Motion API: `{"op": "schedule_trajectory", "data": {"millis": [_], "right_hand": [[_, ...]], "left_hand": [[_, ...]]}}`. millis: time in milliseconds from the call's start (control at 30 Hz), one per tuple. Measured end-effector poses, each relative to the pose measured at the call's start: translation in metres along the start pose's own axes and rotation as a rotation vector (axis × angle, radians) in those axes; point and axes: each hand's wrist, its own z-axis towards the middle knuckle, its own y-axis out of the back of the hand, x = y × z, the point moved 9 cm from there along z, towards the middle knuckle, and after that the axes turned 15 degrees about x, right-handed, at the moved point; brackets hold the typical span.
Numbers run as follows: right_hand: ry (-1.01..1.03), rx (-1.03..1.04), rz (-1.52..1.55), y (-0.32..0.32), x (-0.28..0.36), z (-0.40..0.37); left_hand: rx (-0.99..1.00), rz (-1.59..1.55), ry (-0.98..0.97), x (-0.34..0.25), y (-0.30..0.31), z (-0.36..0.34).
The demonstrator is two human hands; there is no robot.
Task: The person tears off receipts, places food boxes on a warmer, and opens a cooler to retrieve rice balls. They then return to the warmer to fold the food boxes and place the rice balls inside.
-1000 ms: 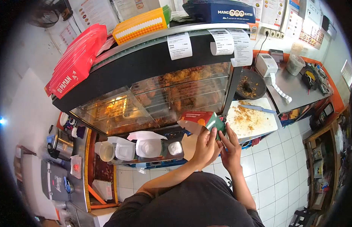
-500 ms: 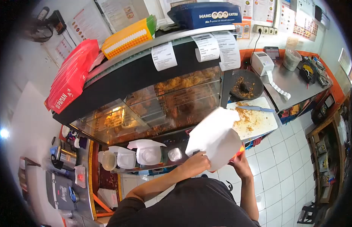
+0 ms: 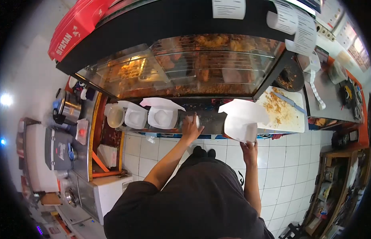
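Note:
My right hand [image 3: 249, 149] grips the near edge of an opened white paper takeaway box [image 3: 242, 119], its flaps spread, at the front of the counter. My left hand [image 3: 190, 128] reaches down on a small white wrapped packet [image 3: 198, 121], fingers and thumb around it; most of the packet is hidden under the hand. Left of that hand stand two more open white boxes, one box [image 3: 162, 115] and another box [image 3: 134, 115], each with a rounded white portion inside. A translucent round tub [image 3: 115, 116] stands at the row's left end.
Behind the counter rises a glass display case [image 3: 181, 67] with fried food on racks. To the right lie a crumb-covered cutting board [image 3: 283, 109], a knife [image 3: 289, 102] and a dark mortar [image 3: 290, 77]. A printer [image 3: 309, 61] trails paper tape.
The box was held up in both hands and now rests opened on the counter in my right hand. My left hand has moved left onto the white packet. The view has tilted down.

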Motion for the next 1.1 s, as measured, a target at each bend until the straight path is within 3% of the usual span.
{"op": "schedule_trajectory", "data": {"millis": [67,267,367,467,667,733,800,867,900,933,1000,1100], "right_hand": [[-0.117,-0.034,0.440,-0.022,-0.023,0.010],[-0.154,0.007,0.275,-0.063,-0.049,0.042],[-0.155,0.097,0.184,-0.092,-0.058,0.054],[-0.194,0.175,0.123,-0.120,-0.069,0.066],[-0.238,0.215,0.059,-0.148,-0.101,0.084],[-0.263,0.173,0.027,-0.147,-0.102,0.080],[-0.250,0.208,0.023,-0.151,-0.097,0.080],[-0.321,0.222,-0.113,-0.139,-0.112,0.084],[-0.253,0.257,-0.300,-0.136,-0.113,0.091],[-0.263,0.267,-0.300,-0.144,-0.109,0.089],[-0.222,0.290,-0.239,-0.162,-0.079,0.085],[-0.232,0.317,-0.581,-0.164,-0.084,0.098]], "left_hand": [[-0.001,-0.055,0.001,0.020,-0.018,0.012],[0.010,-0.278,-0.002,0.021,0.005,-0.002],[-0.152,-0.405,-0.228,-0.016,0.063,-0.039],[-0.133,-0.325,-0.327,-0.043,0.074,-0.035],[-0.111,-0.053,-0.236,-0.021,0.036,0.006],[-0.193,-0.094,-0.390,-0.020,0.043,-0.001],[-0.176,-0.176,-0.351,0.001,0.052,-0.008],[-0.437,-0.245,-0.219,0.047,0.078,-0.034],[-0.519,-0.203,-0.094,0.078,0.078,-0.042],[-0.588,-0.214,-0.033,0.114,0.078,-0.048],[-0.622,-0.121,0.234,0.170,0.085,-0.063],[-0.674,-0.175,0.418,0.243,0.087,-0.074]]}}
